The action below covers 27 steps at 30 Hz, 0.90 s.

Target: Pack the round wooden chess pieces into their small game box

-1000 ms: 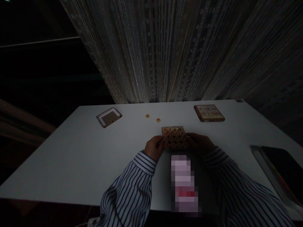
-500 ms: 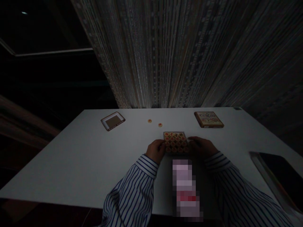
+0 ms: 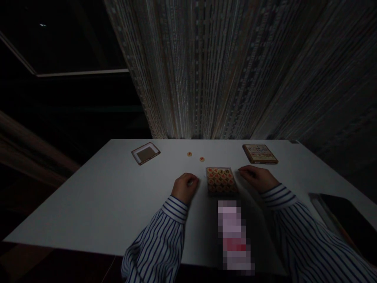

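A clear box (image 3: 222, 193) of round Chinese chess pieces (image 3: 220, 181) sits on the table in front of me. The pieces lie in rows and carry red or dark characters. To the left of the box, and apart from it, my left hand (image 3: 185, 188) rests with thumb and fingertips together and nothing visible between them. My right hand (image 3: 259, 179) lies to the right of the box, fingers curled closed, also not touching it. Two loose chess pieces, one on the left (image 3: 189, 154) and one on the right (image 3: 202, 159), lie farther back.
An open box lid (image 3: 146, 153) with a pale inside lies at the back left of the white table (image 3: 118, 204). A printed flat box (image 3: 259, 153) is at the back right. Nearer me on the right lies a dark flat object (image 3: 346, 216). A striped curtain (image 3: 188, 78) hangs behind.
Both hands have let go of the box's sides and moved outward, left and right. The box stays on the table. The whole view has shifted slightly.
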Each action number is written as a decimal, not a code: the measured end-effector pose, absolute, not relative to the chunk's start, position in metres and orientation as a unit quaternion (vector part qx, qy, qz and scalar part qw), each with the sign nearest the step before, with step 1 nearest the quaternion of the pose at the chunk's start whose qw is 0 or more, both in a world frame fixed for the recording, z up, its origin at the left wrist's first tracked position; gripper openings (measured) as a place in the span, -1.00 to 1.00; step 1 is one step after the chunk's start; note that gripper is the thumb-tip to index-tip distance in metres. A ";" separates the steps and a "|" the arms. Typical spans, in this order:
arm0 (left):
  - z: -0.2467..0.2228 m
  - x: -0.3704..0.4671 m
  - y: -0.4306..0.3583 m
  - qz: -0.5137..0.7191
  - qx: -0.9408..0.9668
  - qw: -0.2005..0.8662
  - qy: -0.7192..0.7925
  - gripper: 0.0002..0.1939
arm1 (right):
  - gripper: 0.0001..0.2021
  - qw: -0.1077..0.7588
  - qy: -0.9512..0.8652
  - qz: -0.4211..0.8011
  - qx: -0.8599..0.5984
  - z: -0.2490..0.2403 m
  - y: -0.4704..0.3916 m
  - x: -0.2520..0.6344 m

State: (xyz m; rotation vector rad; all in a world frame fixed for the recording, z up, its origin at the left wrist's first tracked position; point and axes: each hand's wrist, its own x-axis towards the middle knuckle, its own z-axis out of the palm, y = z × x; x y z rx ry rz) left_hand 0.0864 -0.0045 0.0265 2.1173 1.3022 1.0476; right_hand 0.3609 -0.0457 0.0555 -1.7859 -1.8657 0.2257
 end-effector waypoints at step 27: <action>0.036 0.080 0.091 0.196 0.751 0.142 0.614 -0.63 | -0.74 0.083 -0.769 0.116 -0.623 0.086 0.079 0.279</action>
